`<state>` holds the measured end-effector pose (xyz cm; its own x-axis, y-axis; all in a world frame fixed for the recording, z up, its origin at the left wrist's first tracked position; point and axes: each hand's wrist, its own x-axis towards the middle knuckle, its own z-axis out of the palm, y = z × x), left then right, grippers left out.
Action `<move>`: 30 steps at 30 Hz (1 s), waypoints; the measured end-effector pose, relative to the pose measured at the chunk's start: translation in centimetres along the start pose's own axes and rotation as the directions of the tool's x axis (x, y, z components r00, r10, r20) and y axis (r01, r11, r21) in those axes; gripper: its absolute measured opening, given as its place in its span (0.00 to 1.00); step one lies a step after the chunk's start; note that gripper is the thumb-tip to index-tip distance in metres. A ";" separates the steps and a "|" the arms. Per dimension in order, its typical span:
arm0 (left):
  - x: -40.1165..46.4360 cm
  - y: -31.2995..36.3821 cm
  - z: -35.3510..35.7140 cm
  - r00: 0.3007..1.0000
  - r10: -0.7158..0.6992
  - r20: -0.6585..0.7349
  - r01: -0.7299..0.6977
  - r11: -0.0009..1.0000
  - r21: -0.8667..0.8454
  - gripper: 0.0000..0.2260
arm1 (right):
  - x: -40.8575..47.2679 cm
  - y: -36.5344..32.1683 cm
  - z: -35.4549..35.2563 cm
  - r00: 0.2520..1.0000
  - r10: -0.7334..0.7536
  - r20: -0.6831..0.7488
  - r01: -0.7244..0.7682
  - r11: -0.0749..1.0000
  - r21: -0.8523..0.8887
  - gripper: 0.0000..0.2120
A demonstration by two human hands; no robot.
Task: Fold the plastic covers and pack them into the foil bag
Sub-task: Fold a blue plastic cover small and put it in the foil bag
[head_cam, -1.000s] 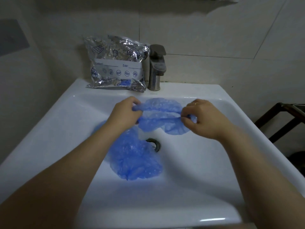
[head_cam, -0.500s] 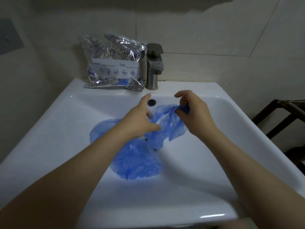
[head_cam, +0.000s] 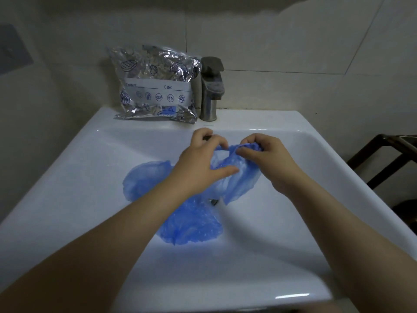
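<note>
Over the middle of the sink [head_cam: 67,168], both hands hold 1 blue cover [head_cam: 239,175]. The left hand [head_cam: 203,163] and right hand [head_cam: 266,157] pinch its crumpled top with curled fingers. More covers [head_cam: 191,224] lie by the drain. The foil bag [head_cam: 158,86] stands at the back-left edge, beside the tap [head_cam: 211,86].

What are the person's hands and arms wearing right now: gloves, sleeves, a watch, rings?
Nothing visible. The left hand and right hand are bare, without gloves, and both forearms are uncovered up to the frame edge. No sleeves, watch, bracelet or rings show in the head view.
</note>
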<state>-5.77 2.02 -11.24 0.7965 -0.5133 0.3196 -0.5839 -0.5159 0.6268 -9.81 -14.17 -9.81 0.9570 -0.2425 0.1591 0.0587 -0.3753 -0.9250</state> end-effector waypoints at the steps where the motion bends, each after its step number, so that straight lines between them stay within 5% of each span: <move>1: 0.0 -0.2 0.2 1.000 0.008 0.025 -0.009 0.998 0.058 0.17 | 0.0 0.0 0.1 1.000 -0.001 0.008 0.001 1.000 0.010 0.05; 6: 0.8 -2.4 -0.3 0.999 -0.039 -0.007 0.039 0.979 0.200 0.11 | -0.1 -0.6 -0.9 0.999 -0.024 0.043 0.018 0.992 0.126 0.07; 8: 1.1 -3.2 -1.3 0.993 -0.094 -0.073 0.104 0.985 0.136 0.11 | 0.2 -0.6 -2.2 0.992 -0.054 0.118 0.066 0.993 -0.099 0.06; 11: 1.5 -3.6 -2.7 0.953 -0.205 -0.224 0.188 0.978 -0.093 0.13 | 1.1 0.4 -3.9 0.986 -0.042 0.163 0.134 0.782 -0.609 0.02; 14: 1.7 -3.4 -3.2 0.906 -0.275 -0.323 0.227 0.958 -0.177 0.14 | 1.5 1.4 -4.2 0.998 -0.011 0.056 0.043 0.791 -0.611 0.05; 16: 1.8 -3.5 -3.0 0.917 -0.233 -0.323 0.234 0.972 -0.034 0.15 | 1.5 1.9 -3.7 0.999 0.051 -0.006 -0.049 0.906 -0.421 0.05; 18: 1.7 -3.9 -2.8 0.935 -0.197 -0.294 0.234 0.967 0.096 0.14 | 1.4 1.7 -2.9 0.970 0.231 0.074 -0.239 0.961 0.140 0.05; 20: 1.6 -4.6 -2.8 0.929 -0.220 -0.299 0.267 0.955 0.128 0.11 | 1.1 1.6 -2.3 0.920 0.290 0.263 -0.391 0.723 0.570 0.05; 23: 1.6 -5.1 -3.0 0.859 -0.429 -0.278 0.405 0.903 -0.143 0.09 | 1.0 1.3 -1.9 0.930 0.114 0.351 -0.360 0.484 0.798 0.15; 24: 1.7 -5.0 -3.2 0.820 -0.528 -0.221 0.435 0.826 -0.358 0.09 | 1.0 1.2 -1.8 0.933 0.064 0.353 -0.347 0.412 0.843 0.17; 26: 1.9 -4.4 -3.9 0.737 -0.676 -0.004 0.425 0.468 -0.775 0.09 | 1.1 1.2 -1.6 0.940 0.064 0.336 -0.335 0.369 0.867 0.07; 28: 1.9 -4.1 -4.7 0.744 -0.636 0.205 0.355 0.117 -0.927 0.10 | 1.3 1.4 -1.7 0.926 0.159 0.343 -0.378 0.410 0.830 0.08; 30: 1.8 -3.9 -5.1 0.805 -0.524 0.277 0.301 -0.041 -0.953 0.12 | 1.3 1.8 -1.9 0.904 0.206 0.375 -0.428 0.453 0.782 0.06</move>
<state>-1.27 6.64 -9.53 0.9042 -0.3327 -0.2679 0.4129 0.5205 0.7474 -9.03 -16.87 -10.56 0.9836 0.0394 -0.1762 -0.1610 0.6331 -0.7571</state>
